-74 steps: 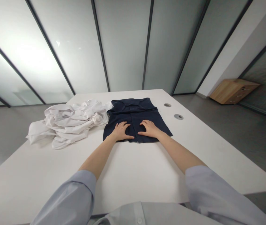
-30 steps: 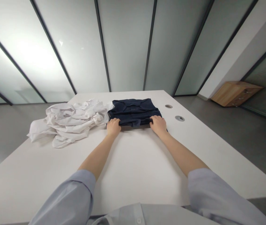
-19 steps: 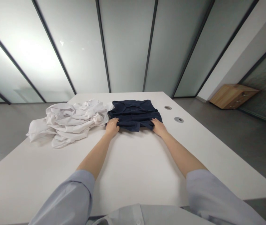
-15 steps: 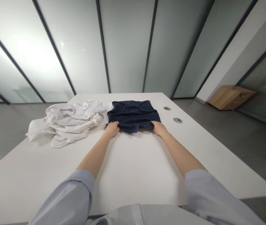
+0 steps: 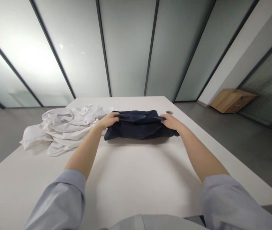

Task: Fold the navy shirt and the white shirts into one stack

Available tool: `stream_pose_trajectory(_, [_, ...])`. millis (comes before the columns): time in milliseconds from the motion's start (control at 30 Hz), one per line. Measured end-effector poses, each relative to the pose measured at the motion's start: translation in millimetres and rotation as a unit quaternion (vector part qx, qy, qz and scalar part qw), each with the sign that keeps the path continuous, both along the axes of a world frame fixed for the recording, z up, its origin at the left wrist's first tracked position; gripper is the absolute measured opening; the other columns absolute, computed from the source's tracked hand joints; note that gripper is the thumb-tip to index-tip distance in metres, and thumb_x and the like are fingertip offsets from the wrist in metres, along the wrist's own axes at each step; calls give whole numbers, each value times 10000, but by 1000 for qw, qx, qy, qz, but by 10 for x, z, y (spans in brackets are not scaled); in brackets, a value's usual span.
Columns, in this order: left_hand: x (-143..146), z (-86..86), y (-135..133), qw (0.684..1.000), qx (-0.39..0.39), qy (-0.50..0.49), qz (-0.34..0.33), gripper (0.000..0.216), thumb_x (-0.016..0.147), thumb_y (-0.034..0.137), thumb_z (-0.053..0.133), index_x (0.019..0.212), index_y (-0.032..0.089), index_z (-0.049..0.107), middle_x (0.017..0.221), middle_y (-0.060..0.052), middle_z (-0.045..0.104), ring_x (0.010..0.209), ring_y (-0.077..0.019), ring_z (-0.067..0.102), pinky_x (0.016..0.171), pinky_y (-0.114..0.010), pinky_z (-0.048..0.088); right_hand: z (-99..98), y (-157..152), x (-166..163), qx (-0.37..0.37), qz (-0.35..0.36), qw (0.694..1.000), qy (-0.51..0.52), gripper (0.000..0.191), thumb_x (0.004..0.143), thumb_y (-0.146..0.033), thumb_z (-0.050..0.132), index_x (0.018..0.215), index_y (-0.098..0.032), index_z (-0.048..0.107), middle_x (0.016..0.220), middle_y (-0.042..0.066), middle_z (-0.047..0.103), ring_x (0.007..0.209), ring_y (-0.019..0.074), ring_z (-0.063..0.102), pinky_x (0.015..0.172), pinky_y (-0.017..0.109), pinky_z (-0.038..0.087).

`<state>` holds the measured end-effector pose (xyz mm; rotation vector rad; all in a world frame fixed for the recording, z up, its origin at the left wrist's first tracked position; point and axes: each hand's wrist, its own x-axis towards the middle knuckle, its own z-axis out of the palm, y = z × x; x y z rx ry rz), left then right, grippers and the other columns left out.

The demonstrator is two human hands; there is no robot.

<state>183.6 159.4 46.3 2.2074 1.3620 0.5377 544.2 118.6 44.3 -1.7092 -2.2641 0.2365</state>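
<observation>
A dark navy garment (image 5: 138, 129), folded into a wide bundle, is stretched between my two hands. My left hand (image 5: 110, 119) pinches its upper left corner. At the upper right corner my right hand (image 5: 170, 121) grips the fabric in the same way. The gripped edge is raised, and the cloth below it hangs down to or just above the white table, casting a shadow; exact contact I cannot tell. To the left lies a crumpled heap of white cloth (image 5: 65, 127), partly hidden behind my left forearm.
The white table (image 5: 140, 179) runs away from me. A round grommet (image 5: 169, 112) is set into it near the right edge. Frosted glass panels (image 5: 126, 48) stand behind. A wooden cabinet (image 5: 229, 100) is on the floor at the right.
Both hands have lifted the garment's near edge up and moved farther apart. The garment now looks wider, with its front face hanging toward me. The white heap stays in place.
</observation>
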Motion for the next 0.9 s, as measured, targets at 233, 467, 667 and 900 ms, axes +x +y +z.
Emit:
stream_pose_trajectory(233, [278,-484,349,973,110,185,89,295,857,175,400,1108,150,553,1155,-129,653,1091,-225,601,906,-308,452,-395,398,-264,17,-155,984,-85,398,859,-151,398,1202,-209,593,1113,119,688,993,272,642,773,339,472])
stream_pose_trajectory(467, [330,-779,104,955,99,263,93,296,890,241,379,1099,142,564,1136,-157,663,1070,-259,625,874,-335,467,-753,256,-375,21,-145,978,-146,376,864,-134,406,1174,-219,600,1077,116,703,961,252,661,776,331,470])
stream_pose_trajectory(667, [23,-418,-27,965,-19,259,-31,314,810,305,443,989,170,663,1084,-107,700,1004,-245,643,835,-291,475,-550,-47,-270,-54,-42,989,-129,270,815,-169,478,988,-211,681,967,83,725,884,230,660,713,280,455])
stream_pose_trajectory(900, [-229,-31,125,976,-31,208,-50,281,697,247,493,894,181,683,849,-17,710,822,-193,638,726,-247,475,-169,20,-83,-26,-20,996,-77,245,755,-182,555,957,-202,692,988,60,721,861,197,635,702,242,428])
